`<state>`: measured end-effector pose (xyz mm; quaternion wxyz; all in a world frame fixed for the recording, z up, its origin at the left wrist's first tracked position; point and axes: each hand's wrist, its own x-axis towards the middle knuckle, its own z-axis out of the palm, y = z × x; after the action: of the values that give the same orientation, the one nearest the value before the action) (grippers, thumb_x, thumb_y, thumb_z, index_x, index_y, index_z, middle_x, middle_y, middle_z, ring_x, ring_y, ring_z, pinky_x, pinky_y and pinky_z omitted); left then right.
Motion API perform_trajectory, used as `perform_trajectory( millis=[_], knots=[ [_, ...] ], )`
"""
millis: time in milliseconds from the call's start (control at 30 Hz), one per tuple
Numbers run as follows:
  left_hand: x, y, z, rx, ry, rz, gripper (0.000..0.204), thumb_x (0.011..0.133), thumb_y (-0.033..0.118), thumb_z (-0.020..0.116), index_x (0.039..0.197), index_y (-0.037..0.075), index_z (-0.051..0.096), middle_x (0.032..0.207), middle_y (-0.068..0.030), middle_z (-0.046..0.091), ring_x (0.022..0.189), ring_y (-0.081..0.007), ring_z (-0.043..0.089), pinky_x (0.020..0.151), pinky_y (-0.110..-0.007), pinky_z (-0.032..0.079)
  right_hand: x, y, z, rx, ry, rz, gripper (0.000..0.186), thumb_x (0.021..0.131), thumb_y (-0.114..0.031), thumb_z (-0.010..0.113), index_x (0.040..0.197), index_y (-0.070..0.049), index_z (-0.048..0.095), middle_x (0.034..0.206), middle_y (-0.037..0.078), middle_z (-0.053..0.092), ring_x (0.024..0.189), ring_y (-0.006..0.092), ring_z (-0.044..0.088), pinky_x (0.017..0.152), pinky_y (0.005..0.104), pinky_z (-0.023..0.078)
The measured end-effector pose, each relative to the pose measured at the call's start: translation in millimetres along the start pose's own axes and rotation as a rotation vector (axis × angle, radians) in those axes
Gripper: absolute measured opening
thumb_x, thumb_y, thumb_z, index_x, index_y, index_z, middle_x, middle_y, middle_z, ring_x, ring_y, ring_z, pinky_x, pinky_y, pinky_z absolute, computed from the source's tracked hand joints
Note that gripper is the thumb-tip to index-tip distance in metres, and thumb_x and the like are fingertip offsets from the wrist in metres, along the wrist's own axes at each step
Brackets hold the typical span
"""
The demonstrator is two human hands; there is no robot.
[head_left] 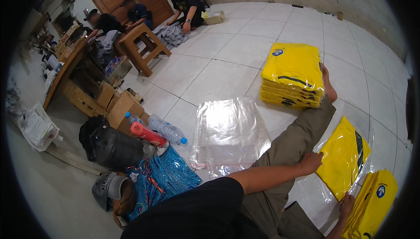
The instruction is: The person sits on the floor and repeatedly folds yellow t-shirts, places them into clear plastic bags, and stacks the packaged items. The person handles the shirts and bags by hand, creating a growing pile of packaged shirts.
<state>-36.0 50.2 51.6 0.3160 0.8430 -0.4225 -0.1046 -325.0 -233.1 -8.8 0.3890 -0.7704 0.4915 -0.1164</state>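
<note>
Now in hand: a folded yellow garment (339,162) in a clear plastic bag (364,129), on the right of the scene, near.
Left hand (309,163): fingers curled at the left edge of the bagged garment; I cannot tell whether they pinch the plastic.
Right hand (348,203): at the bag's near edge, thumb uppermost; the other fingers are mostly hidden, so their grip cannot be told.
Yellow stack (291,75): folded garments in plastic, farther off, beside a bare foot (329,86).
Yellow pile (376,199): folded garments at the near right, just beside the right hand.
Clear sheets (229,129): lying flat on the tiled floor (236,79), left of the trouser leg (291,145).
Left side: plastic bottle (168,129), red container (148,133), grey cap (107,190).
Far left: three people near a brown stool (142,46), with grey cloth (169,35).
</note>
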Motion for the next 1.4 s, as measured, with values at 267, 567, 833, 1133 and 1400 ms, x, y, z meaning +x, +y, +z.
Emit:
perform_trajectory(
  millis=[267,567,833,1133,1400],
  knots=[
    [2.6,-26.1,16.2,-0.077,-0.031,-0.246,0.041,0.078,0.018,0.078,0.105,-0.005,0.058,0.096,-0.0254,0.069,0.092,-0.0425,0.069,0.08,-0.05,0.055,-26.7,-36.8,21.5,-0.088,0.099,-0.171,0.032,0.088,-0.023,0.077,0.078,-0.003,0.053,0.072,0.002,0.049,0.065,0.0132,0.043,0.058,0.0332,0.038],
    [10.9,-13.8,20.1,-0.091,0.032,-0.128,0.024,0.078,0.0,0.063,0.102,0.0,0.062,0.109,-0.0245,0.065,0.103,-0.0426,0.066,0.087,-0.051,0.054,-14.3,-40.0,8.3,-0.144,0.178,-0.183,0.023,0.082,-0.012,0.075,0.078,-0.002,0.055,0.071,0.001,0.05,0.064,0.0131,0.044,0.058,0.0326,0.039],
    [5.6,-2.3,2.5,-0.175,0.021,-0.158,0.027,0.077,0.004,0.071,0.102,0.001,0.06,0.11,-0.0224,0.06,0.104,-0.0427,0.062,0.088,-0.051,0.052,-22.4,-50.9,-2.7,0.146,0.129,-0.05,0.02,0.086,-0.017,0.074,0.081,-0.007,0.058,0.068,0.0,0.051,0.056,0.0104,0.045,0.05,0.0274,0.037],
    [5.5,-6.9,6.3,-0.31,0.115,-0.113,0.028,0.077,0.01,0.076,0.099,0.001,0.061,0.095,-0.0216,0.064,0.085,-0.0405,0.066,0.076,-0.052,0.054,-9.6,-15.3,11.3,0.545,-0.036,0.063,0.018,0.093,-0.029,0.07,0.094,-0.013,0.061,0.075,-0.001,0.061,0.056,0.012,0.056,0.044,0.0257,0.043],
    [20.5,-17.2,5.7,-0.754,-0.262,-0.626,0.032,0.094,0.025,0.07,0.104,-0.006,0.067,0.068,-0.0131,0.066,0.047,-0.0235,0.062,0.039,-0.037,0.05,-39.3,-71.2,7.9,0.806,-0.296,0.189,0.03,0.101,-0.032,0.062,0.117,-0.006,0.065,0.107,0.006,0.069,0.089,0.0171,0.068,0.065,0.032,0.057]
  ],
)
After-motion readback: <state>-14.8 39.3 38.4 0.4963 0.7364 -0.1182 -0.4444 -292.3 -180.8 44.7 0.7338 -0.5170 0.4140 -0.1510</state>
